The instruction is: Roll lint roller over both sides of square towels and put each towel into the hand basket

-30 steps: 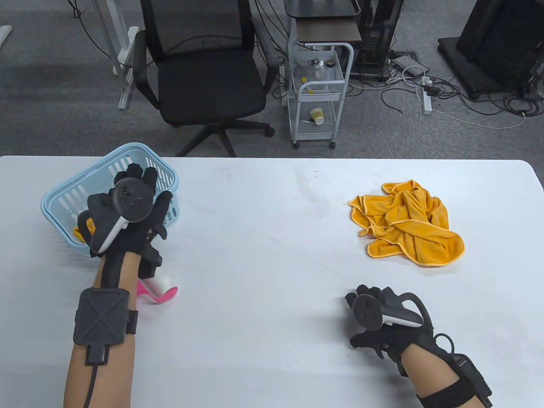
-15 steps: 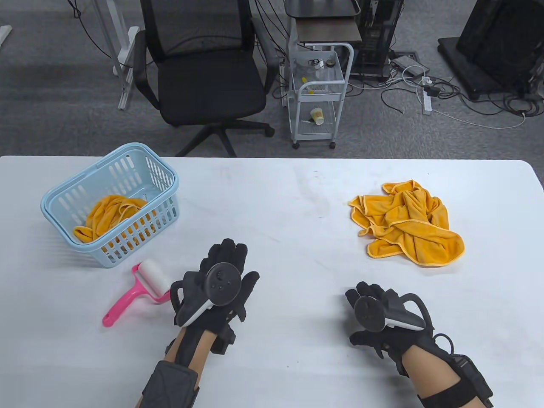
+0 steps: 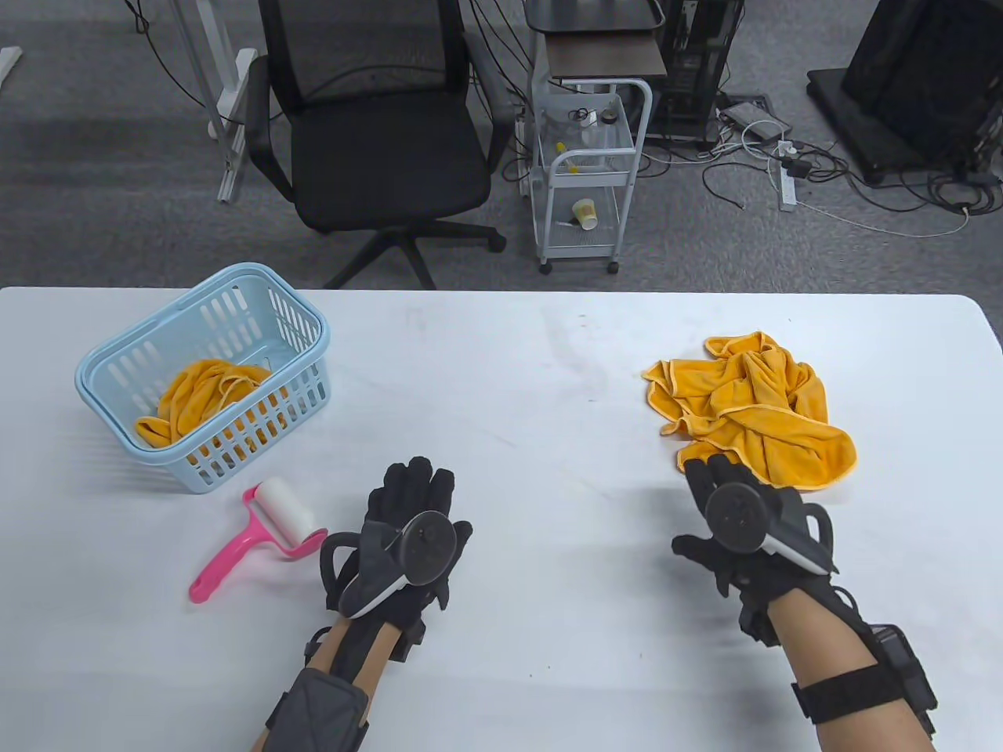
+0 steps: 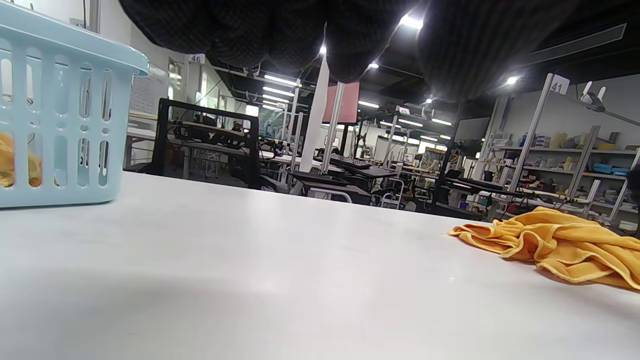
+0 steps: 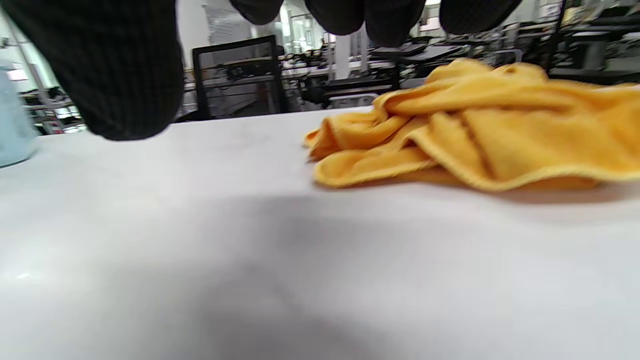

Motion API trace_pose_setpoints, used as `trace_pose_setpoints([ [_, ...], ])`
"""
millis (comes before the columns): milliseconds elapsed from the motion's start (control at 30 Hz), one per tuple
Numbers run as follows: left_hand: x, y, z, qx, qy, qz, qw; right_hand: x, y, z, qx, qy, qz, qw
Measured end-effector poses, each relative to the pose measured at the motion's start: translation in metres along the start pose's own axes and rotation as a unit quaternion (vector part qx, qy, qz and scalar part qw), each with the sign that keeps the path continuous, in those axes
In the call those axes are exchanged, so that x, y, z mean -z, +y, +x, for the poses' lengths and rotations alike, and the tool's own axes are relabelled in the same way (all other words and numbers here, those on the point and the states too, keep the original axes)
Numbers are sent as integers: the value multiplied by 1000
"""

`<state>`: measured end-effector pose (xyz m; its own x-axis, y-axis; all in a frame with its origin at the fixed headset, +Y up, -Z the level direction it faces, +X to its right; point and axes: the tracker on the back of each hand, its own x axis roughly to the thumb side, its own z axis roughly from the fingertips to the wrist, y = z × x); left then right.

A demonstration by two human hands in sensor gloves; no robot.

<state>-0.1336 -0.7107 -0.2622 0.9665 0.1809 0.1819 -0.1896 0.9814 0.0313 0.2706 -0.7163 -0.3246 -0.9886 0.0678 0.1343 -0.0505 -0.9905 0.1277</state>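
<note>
On the white table (image 3: 501, 376) the right hand (image 3: 740, 521), fingers straight and holding nothing, is hovering at the crumpled orange towel (image 3: 752, 411), which it should pinch by one corner, while the left hand (image 3: 411, 525) is resting relaxed, holding nothing, beside the pink lint roller (image 3: 258, 536).

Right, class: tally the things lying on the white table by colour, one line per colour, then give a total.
Orange: 2, the towel in the basket and the crumpled towel
Light blue: 1, the hand basket
Pink and white: 1, the lint roller
Total: 4
</note>
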Motion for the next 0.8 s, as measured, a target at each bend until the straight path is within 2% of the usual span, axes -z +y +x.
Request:
trace_pose_setpoints([
  [67, 0, 1, -2, -11, -1, 1, 1000, 18, -20, -14, -9, 48, -11, 999],
  [167, -1, 4, -4, -12, -3, 2, 1000, 43, -38, -33, 5, 105, -19, 994],
  [300, -1, 8, -8, -29, -1, 5, 1000, 69, -39, -51, 15, 156, -18, 987],
  [433, -1, 9, -11, -37, 1, 6, 999, 92, -22, -66, 26, 197, -20, 980],
  [600, -1, 8, -11, -38, 1, -1, 999, 112, 12, -82, 5, 247, -4, 969],
  [800, 0, 8, -11, -41, 0, -5, 999, 119, 37, -90, -9, 271, -17, 962],
])
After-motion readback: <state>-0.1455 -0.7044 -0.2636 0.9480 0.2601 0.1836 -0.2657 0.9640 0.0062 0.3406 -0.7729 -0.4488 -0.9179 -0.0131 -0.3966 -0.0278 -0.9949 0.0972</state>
